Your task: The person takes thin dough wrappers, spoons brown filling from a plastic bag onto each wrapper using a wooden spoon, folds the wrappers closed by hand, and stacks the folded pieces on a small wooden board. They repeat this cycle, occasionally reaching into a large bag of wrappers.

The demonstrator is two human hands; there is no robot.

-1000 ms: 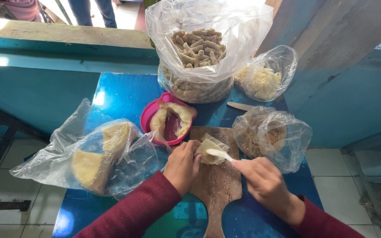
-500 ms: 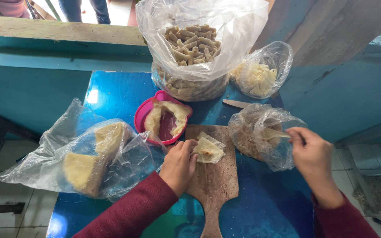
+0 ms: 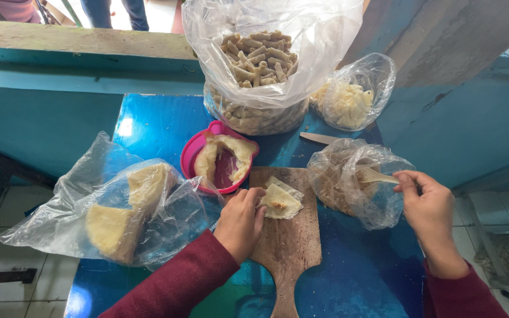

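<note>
Dough wrapper [image 3: 280, 202] sits pinned by the left hand [image 3: 240, 221]; right hand [image 3: 428, 206] pinches a spatula [image 3: 375, 175], seemingly in the filling bag [image 3: 354, 182], which could tip.

Counts: 2 hands, left hand [image 3: 240, 221] and right hand [image 3: 426, 209]. 1 wooden board [image 3: 287, 247], near centre of the blue worktop [image 3: 148, 126]. 1 folded dough piece [image 3: 280, 200] on the board. 1 pink bowl [image 3: 194, 154]. 4 clear plastic bags: big bag of rolled sticks [image 3: 260, 65] far centre, small bag of pale shreds [image 3: 351, 94] far right, bag of filling [image 3: 349, 182] right, bag with 2 pale yellow wedges [image 3: 125, 215] left. 2 flat wooden spatulas: one in the filling bag [image 3: 375, 175], one lying on the worktop [image 3: 319, 138].
</note>
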